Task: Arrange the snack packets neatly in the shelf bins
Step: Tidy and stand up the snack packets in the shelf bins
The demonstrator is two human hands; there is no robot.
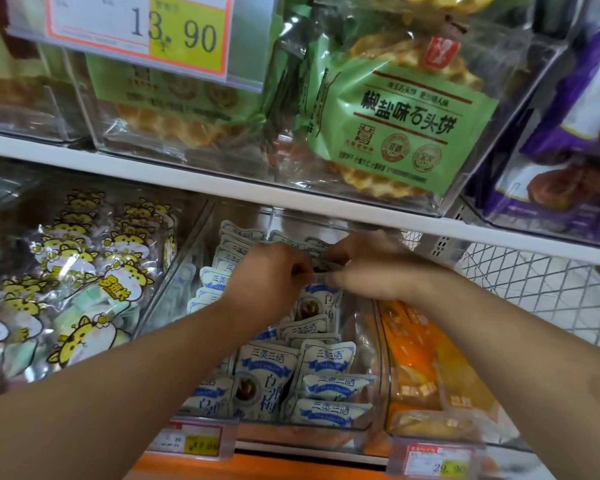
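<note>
Head view. I stand at the lower shelf with both arms reaching into the middle bin (201,237), a clear one. My left hand (267,271) and right hand (371,268) meet over its centre, fingers curled, together pinching the top edge of one white-and-blue packet (317,301). The packet hangs upright between them, just above the loose ones below. I judge the two-handed pinch is meant to keep it square while it is stood in line.

The task's packets lie in this bin in two conditions. Those at the rear (236,237) stand in overlapping rows, tidy. Those at the front (326,382) lie flat, tilted and crossed over one another, not yet sorted. By that measure the work is partly done, with the front half outstanding.

The bin to the left holds yellow cartoon bags (84,271), stacked fairly evenly. The bin to the right holds orange bags (420,358). Further right is white wire mesh (520,282). On the shelf above sit green biscuit bags (406,123) and purple bags (586,98), behind a price tag (139,29). Two smaller tags (194,441) clip to the front rail of my shelf.

Risk noted: the upright rows lean on each other, so a careless push could topple them.
</note>
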